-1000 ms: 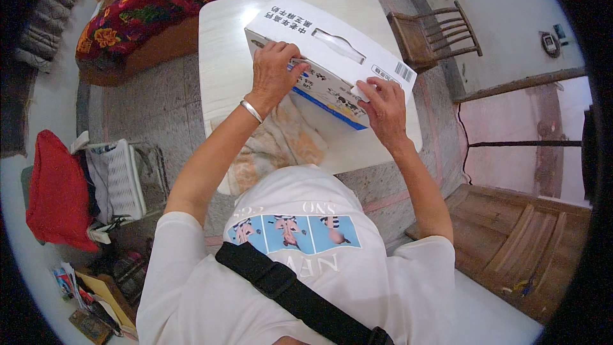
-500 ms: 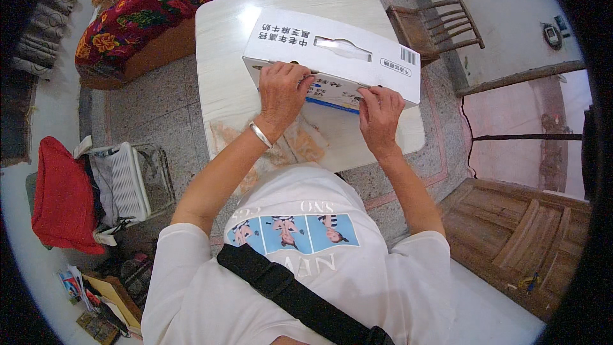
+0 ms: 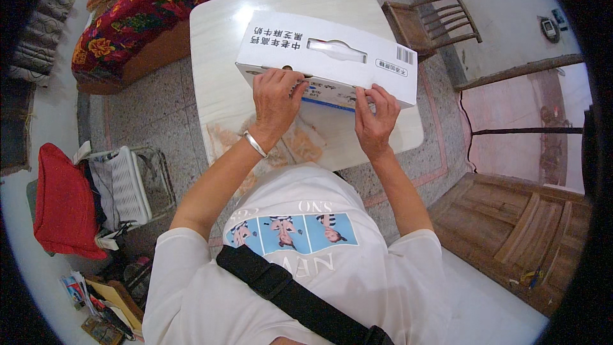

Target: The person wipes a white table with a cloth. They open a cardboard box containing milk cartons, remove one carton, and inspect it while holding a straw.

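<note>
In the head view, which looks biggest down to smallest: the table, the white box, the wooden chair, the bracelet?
1. Table
2. White box, held by the left hand and right hand
3. Wooden chair, though it stands farther off, so unsure
4. Bracelet

Both forearms extend forward from the lower edge, elbows bent and spread. Left hand [image 3: 274,99]: palm down, fingers curled over a near edge, a silver bangle at the wrist. Right hand [image 3: 375,119]: palm down just beside it, fingertips [image 3: 377,94] pressed on the same edge, thumb tucked beneath.
</note>
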`<state>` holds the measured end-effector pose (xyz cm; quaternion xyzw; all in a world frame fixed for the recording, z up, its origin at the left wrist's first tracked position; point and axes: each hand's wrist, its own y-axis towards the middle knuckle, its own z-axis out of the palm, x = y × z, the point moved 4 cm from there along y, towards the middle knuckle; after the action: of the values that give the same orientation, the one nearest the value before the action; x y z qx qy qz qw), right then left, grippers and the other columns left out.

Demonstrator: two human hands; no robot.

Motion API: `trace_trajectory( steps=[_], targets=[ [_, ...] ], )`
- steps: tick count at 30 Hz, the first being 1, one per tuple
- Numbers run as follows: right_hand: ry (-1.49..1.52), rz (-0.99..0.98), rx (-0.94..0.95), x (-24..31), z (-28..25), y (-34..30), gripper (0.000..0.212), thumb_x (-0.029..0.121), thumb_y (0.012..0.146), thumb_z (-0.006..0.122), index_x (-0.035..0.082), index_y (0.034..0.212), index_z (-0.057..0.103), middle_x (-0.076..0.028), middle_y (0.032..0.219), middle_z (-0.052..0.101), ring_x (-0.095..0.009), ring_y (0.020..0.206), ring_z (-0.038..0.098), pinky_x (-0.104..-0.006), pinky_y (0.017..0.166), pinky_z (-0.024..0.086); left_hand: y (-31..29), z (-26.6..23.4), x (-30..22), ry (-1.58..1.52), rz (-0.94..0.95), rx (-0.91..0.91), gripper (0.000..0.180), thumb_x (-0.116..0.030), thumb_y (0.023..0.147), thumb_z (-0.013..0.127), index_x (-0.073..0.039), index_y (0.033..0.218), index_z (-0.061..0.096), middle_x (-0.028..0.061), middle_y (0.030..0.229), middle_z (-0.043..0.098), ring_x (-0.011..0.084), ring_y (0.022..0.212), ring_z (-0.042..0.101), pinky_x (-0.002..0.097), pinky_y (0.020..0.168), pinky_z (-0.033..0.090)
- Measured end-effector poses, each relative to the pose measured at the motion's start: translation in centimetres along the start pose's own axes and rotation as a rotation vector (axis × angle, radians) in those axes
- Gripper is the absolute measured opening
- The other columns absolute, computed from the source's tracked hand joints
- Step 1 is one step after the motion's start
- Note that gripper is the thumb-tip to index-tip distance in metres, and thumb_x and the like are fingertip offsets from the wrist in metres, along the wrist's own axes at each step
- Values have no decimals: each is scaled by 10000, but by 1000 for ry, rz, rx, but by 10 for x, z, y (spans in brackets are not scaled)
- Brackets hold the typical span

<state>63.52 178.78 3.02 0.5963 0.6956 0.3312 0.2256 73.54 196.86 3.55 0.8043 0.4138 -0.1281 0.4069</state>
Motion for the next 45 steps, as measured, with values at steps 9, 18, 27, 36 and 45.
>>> trace_trajectory(
  steps=[9,18,27,36,45],
  targets=[
    [180,152,-58,-3,7,6,306,45,672,744,74,948,614,-96,976,531,-300,1047,525,-431,894,351,0,-5,-5,-1,-21,68,203,-131,722,720,-96,897,624,66,868,628,259,881,561,394,791,375],
    [324,224,-54,-11,9,13,258,38,638,765,77,845,616,-92,986,503,-302,1084,488,-409,912,337,0,-8,-8,-13,-35,173,282,-93,708,713,-89,970,609,76,918,596,266,934,534,399,808,371],
    [357,225,-51,-11,9,14,215,5,656,729,71,821,610,-96,982,505,-292,1078,490,-406,923,329,-2,-9,-13,-7,-72,180,345,-59,677,704,-94,1007,607,103,993,614,287,977,550,404,858,396],
    [377,105,-15,-15,4,25,187,-9,660,692,40,817,603,-120,978,509,-311,1080,489,-415,903,358,2,-11,-10,-36,-18,212,327,-41,671,691,-77,987,615,109,960,625,298,949,564,413,834,412],
    [376,169,85,-11,3,26,163,-41,677,648,5,823,592,-139,1007,514,-312,1036,491,-407,910,383,0,-15,-16,21,26,255,364,-34,674,713,-71,1022,616,141,1001,613,316,1001,551,409,849,411]
  ],
)
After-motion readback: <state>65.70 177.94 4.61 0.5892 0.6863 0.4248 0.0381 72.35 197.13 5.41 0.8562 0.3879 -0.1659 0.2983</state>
